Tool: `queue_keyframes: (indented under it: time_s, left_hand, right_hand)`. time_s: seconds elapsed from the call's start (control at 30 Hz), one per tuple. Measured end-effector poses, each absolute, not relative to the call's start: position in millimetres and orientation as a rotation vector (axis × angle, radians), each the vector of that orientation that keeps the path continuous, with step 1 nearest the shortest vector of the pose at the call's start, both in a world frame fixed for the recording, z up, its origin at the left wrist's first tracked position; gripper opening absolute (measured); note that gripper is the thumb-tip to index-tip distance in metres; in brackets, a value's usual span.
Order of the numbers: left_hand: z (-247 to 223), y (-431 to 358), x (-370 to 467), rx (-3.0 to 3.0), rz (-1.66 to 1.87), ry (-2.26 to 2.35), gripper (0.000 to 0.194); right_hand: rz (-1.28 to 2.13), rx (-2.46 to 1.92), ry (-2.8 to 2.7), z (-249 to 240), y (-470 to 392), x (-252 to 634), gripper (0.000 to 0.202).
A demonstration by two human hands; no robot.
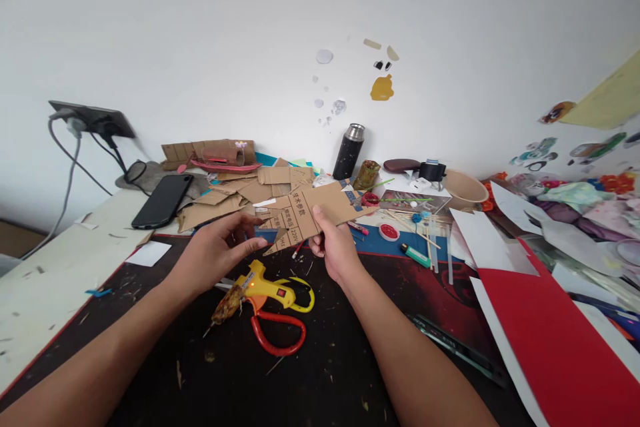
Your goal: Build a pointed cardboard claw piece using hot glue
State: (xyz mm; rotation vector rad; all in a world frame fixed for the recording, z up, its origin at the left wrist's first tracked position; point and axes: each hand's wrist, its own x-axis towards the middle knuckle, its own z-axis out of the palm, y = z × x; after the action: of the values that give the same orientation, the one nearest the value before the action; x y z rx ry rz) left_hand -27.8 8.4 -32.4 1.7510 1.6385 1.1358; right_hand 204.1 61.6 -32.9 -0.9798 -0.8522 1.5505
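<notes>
Debris (179, 375) in small flecks litters the broad black mat (325, 363) on the pale worktop (45, 280). At the near right lies a flat bright-red sheet (545, 327) with white paper (495, 250) beside it. On the mat sits a glossy red loop-shaped handle (258, 335) and, just beyond it, a yellow glue gun (265, 290) with a red switch, its brown-crusted nozzle (227, 307) pointing left and toward the person. Farther out, held up off the mat, is a flat, notched piece of brown cardboard (305, 210) printed with black characters. The right hand (333, 240) pinches its near edge, thumb on top and fingers curled underneath. The left hand (223, 247) is at its left end, fingers bent and thumb set apart from them; whether they grip it I cannot tell. To the right lies a teal-green lighter (416, 255). Beyond the hands, a heap of torn cardboard scraps (225, 197) lies near a black rectangular smartphone (161, 201). A black flask (349, 153) with a silver cap stands near the white wall (225, 33).
</notes>
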Motion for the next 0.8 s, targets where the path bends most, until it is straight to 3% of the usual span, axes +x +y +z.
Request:
queue_keyframes:
  time_s: [0.23, 0.8]
  left_hand:
    - [-34.1, 5.6, -28.1, 2.04, 1.137, 1.771, 0.034]
    - [-30.2, 6.5, -34.0, 2.227, 1.113, 1.739, 0.03]
  right_hand:
    - [1.57, -0.99, -0.883, -31.7, 59.2, 204.9, 0.066]
    - [1.59, -0.979, -0.832, -29.5, 59.7, 204.6, 0.068]
